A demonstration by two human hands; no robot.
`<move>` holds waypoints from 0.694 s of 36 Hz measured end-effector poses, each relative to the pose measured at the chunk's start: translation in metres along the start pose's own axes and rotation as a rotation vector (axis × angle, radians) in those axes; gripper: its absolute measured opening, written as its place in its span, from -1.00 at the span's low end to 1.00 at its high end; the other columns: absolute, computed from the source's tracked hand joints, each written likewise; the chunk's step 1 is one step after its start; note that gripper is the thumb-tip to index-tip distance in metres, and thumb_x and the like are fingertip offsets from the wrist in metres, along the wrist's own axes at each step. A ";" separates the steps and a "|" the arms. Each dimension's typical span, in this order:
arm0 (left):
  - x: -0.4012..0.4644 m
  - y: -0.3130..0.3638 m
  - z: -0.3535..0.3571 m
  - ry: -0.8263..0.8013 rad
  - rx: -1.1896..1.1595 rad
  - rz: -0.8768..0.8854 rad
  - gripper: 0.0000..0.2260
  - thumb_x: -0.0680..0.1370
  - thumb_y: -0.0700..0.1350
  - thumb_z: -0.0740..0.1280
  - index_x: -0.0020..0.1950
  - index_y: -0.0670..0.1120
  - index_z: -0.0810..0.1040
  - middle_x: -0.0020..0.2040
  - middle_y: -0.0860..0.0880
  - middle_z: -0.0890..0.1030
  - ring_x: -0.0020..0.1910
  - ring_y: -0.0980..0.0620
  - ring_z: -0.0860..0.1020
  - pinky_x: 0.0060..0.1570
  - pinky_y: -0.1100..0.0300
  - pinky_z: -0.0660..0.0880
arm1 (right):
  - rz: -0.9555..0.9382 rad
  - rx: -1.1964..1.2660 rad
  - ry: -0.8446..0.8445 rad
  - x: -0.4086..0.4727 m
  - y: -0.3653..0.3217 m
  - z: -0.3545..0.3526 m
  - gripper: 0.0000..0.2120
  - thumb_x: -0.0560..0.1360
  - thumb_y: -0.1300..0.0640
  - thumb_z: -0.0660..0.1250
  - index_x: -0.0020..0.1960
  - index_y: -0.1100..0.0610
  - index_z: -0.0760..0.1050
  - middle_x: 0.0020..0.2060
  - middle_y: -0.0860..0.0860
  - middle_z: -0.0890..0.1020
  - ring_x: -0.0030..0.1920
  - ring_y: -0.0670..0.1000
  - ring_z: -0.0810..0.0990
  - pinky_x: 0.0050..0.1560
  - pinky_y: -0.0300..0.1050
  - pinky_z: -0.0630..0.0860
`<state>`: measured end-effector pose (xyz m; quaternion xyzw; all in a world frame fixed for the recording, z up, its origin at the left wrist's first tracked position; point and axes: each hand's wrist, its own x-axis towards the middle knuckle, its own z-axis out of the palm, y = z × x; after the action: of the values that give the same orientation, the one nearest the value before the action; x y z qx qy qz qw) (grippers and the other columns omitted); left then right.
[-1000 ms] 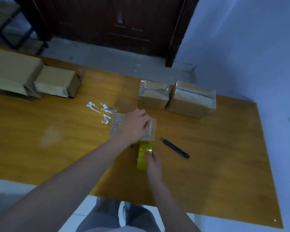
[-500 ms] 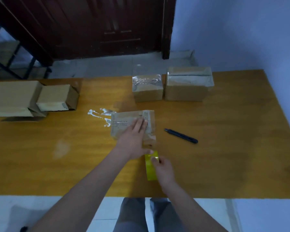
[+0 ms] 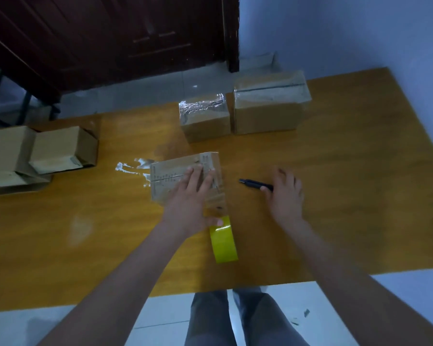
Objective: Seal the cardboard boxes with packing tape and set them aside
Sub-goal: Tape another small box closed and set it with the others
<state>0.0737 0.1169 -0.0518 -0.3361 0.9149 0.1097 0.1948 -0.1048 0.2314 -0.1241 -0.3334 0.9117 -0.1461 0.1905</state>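
Change since earlier frame: right hand is no longer gripping the yellow tape roll; it is now reaching out to the black cutter.
Table: orange-brown top is carrying every item listed below.
Unsealed boxes: two are lying at the far left edge, touching each other, flaps loose.
Sealed boxes: larger taped box is standing at the far side; smaller taped box is sitting just beside it on its left.
Box in work: is lying at the table's centre, nearer the person than the sealed pair, with clear tape running from its right end down to the roll.
Left hand: is pressing flat on the box, fingers spread and extended, closed on nothing; thumb is touching the top of the roll.
Right hand: is lying palm down, fingers loosely apart, thumb tip touching the cutter's near end; not clamped on it.
Tape roll: is standing on edge just below the box, near the table's front edge.
Tape scraps: crumpled clear pieces are lying just left of the box in work.
Cutter: is lying flat, right of the box, apart from it.
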 end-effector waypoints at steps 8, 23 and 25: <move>0.003 -0.001 0.003 0.015 0.012 -0.007 0.04 0.38 0.37 0.32 0.54 0.06 -0.32 0.56 -0.03 -0.27 0.54 -0.06 -0.24 0.47 0.04 0.03 | -0.188 -0.180 -0.017 0.010 0.026 0.014 -0.78 0.59 0.11 0.20 0.20 0.16 0.42 0.18 0.10 0.45 0.19 0.14 0.40 0.07 0.00 0.38; 0.001 0.001 0.003 0.044 -0.020 -0.012 0.04 0.38 0.35 0.34 0.55 0.03 -0.29 0.56 -0.05 -0.26 0.54 -0.08 -0.22 0.48 0.03 -0.04 | -0.740 0.045 0.320 -0.027 -0.002 -0.015 -0.86 0.45 0.16 0.25 -0.11 0.14 0.58 -0.20 0.02 0.62 -0.23 0.12 0.56 -0.26 -0.08 0.26; 0.001 0.001 0.002 0.036 -0.023 -0.020 0.03 0.39 0.35 0.33 0.55 0.04 -0.31 0.56 -0.05 -0.28 0.54 -0.07 -0.24 0.48 0.03 -0.04 | -0.741 0.040 0.339 -0.024 -0.005 -0.014 -0.86 0.46 0.17 0.25 -0.12 0.13 0.59 -0.21 0.02 0.63 -0.24 0.13 0.57 -0.27 -0.09 0.25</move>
<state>0.0723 0.1177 -0.0538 -0.3492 0.9135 0.1124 0.1756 -0.0914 0.2453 -0.1035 -0.6067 0.7453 -0.2756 -0.0216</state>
